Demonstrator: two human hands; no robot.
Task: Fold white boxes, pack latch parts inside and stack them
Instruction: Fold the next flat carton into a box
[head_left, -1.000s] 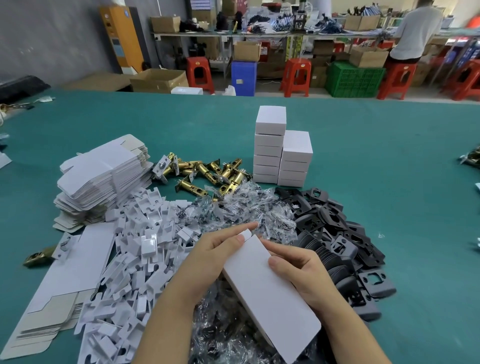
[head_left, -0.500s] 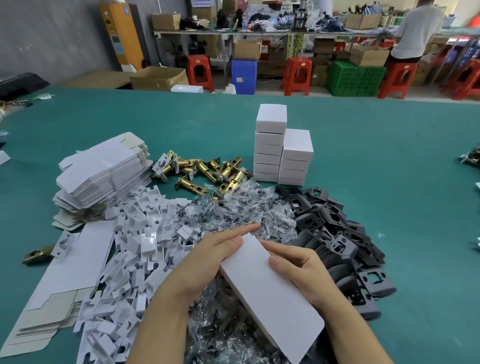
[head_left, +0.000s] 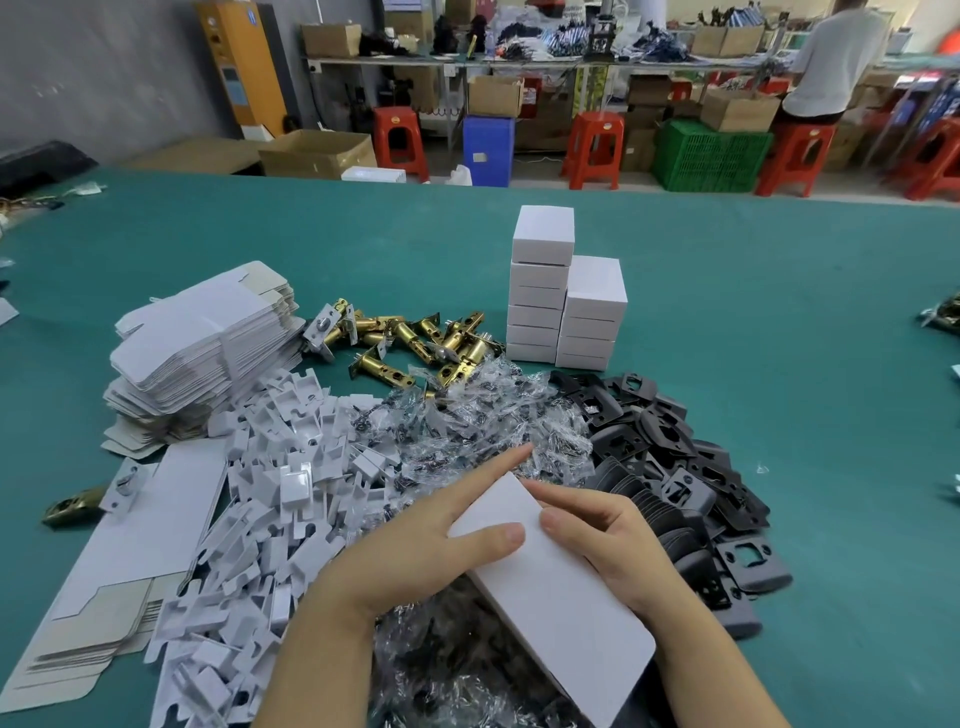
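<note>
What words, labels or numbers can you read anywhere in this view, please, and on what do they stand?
None can be read.
White box held in the left hand and right hand: blank.
Stacked boxes: blank.
Flat blanks: no print visible.
Orange cabinet: a blue panel and a round mark, too blurred to read.
Blue bin: a pale sticker, too small to read.
Red stool: a mark on its front, illegible.

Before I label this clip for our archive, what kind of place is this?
Likely a small hardware packing workshop: brass latches heaped on a green table, stacked white boxes, red stools behind.
</note>
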